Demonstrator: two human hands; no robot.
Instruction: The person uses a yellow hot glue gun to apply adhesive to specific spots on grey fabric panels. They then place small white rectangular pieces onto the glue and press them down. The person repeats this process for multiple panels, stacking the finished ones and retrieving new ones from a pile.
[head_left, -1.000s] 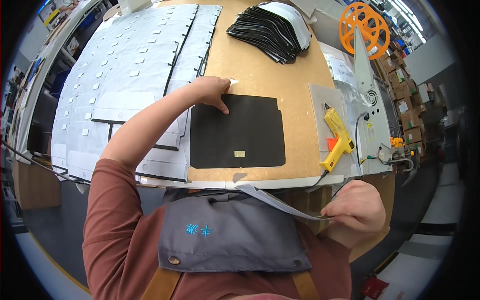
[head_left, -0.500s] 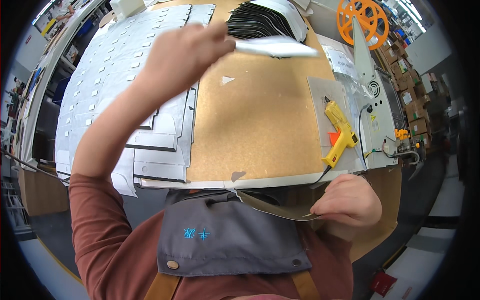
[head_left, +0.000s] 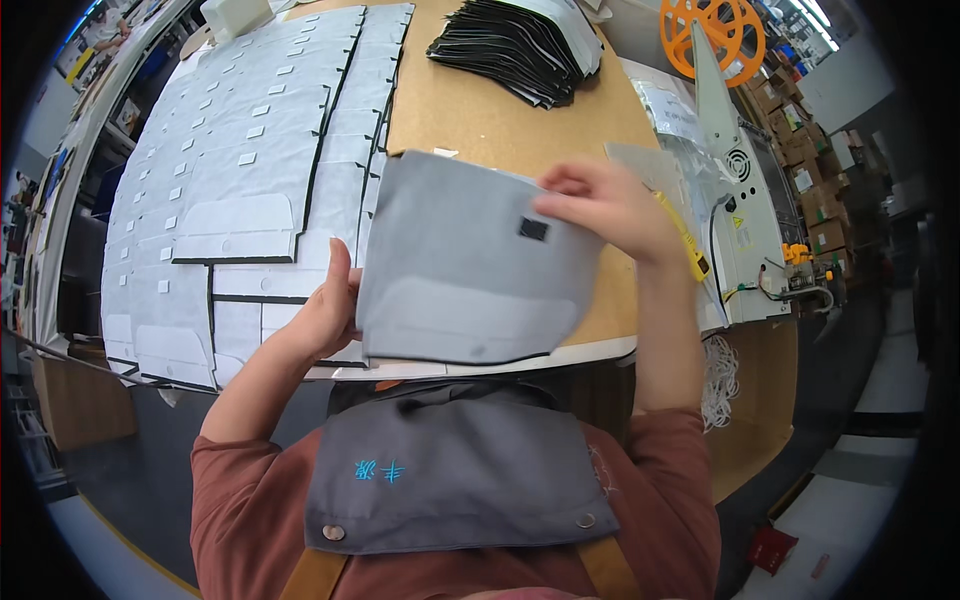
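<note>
A light grey flat fabric panel [head_left: 450,250] with a dark lower edge is held up over the front of the table. My left hand [head_left: 335,300] grips its left edge, thumb up, with the other fingers partly behind it. At the panel's upper right, my right hand [head_left: 600,205] is closed, thumb and fingers pinching the edge there. Just below that thumb, a small black square patch [head_left: 533,229] shows on the panel. A yellow glue gun [head_left: 690,240] is mostly hidden behind my right forearm.
Overlapping rows of white panels [head_left: 240,190] with small white tabs cover the left of the table. A black-and-white stack of panels [head_left: 515,50] lies at the back. On the right stand an orange reel [head_left: 712,40] and a pale machine [head_left: 745,190].
My left hand has come down from near the stack to the panel's left edge. My right hand has risen from my lap to its upper right. The panel now faces me over the table.
</note>
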